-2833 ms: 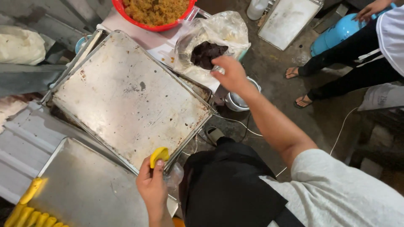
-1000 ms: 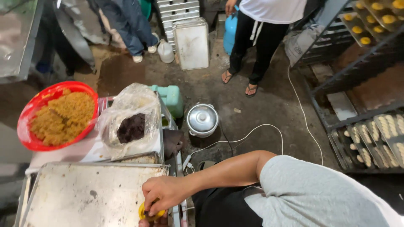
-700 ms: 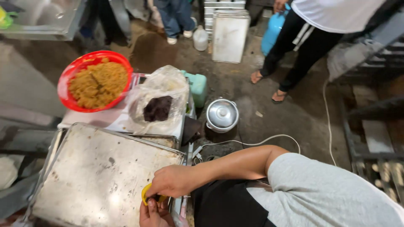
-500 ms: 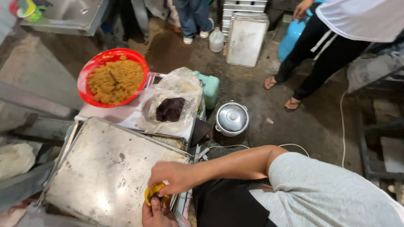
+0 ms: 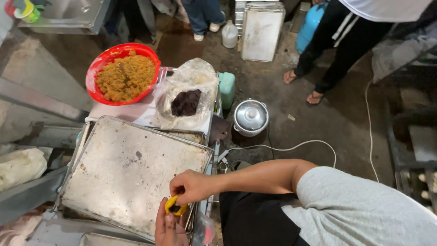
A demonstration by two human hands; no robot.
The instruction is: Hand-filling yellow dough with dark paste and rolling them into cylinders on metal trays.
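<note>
The right hand (image 5: 193, 186) was down at the near edge of the tray, fingers bunched and pinching at the top of a small yellow piece of dough with a dark filling (image 5: 175, 207). The left hand (image 5: 169, 228) came up from the bottom of the frame, palm cupped under that same yellow piece, cradling it from below. So both hands were closed on it, the piece sitting between them right over the near right corner of the large, worn rectangular metal baking tray (image 5: 132, 168).

Past the tray, on the far side, sat a crumpled clear plastic bag with a dark brown paste inside (image 5: 186, 98), its mouth open. Just beside that, to the left, a round red plastic bowl heaped with orange-brown crumbly filling (image 5: 124, 75). To the right of the bag stood a pale green plastic container (image 5: 226, 86), and on the floor near it a round steel pot with its lid on (image 5: 250, 117), a white cable (image 5: 291, 148) snaking across the ground beside it.

Farther off, a stack of white rectangular trays (image 5: 261, 29) leaned upright, next to a white plastic jug (image 5: 229, 35) and a light blue gas cylinder (image 5: 309, 25). Another person in black trousers and sandals (image 5: 334, 45) stood on the floor there, well apart from the hands
</note>
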